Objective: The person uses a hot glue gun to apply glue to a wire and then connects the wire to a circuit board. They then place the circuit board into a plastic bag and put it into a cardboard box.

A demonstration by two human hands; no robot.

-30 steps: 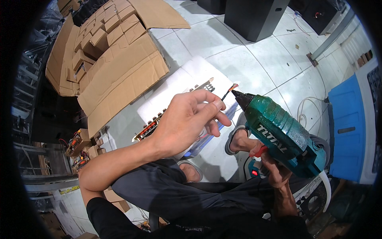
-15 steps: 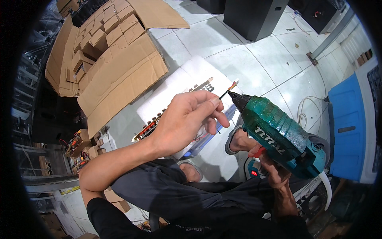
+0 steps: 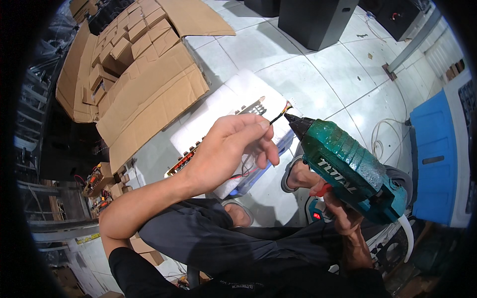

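Note:
Between its thumb and index finger, my left hand (image 3: 226, 146) pinches a thin black cable (image 3: 277, 118). Coloured strands and a small white connector (image 3: 291, 102) show at the cable's far end. My right hand (image 3: 342, 211) grips the handle of a green hot glue gun (image 3: 348, 164), with a finger at its red trigger. A white glue stick (image 3: 408, 238) sticks out of the gun's rear. The black nozzle points up and left, very close to the cable; I cannot tell whether they touch. Under my left hand, a circuit board (image 3: 186, 161) lies on white foam (image 3: 208, 116).
An open cardboard box (image 3: 154, 109) full of small cartons stands at the left. A black speaker-like cabinet (image 3: 313, 25) stands on the tiled floor ahead. To the right are a blue bin (image 3: 435, 159) and a coiled white cable (image 3: 378, 144). A lit red switch (image 3: 317, 216) shows below the gun.
My left hand has shifted slightly left with the cable, and the connector end has dropped a little and turned. The glue gun and my right hand have barely moved.

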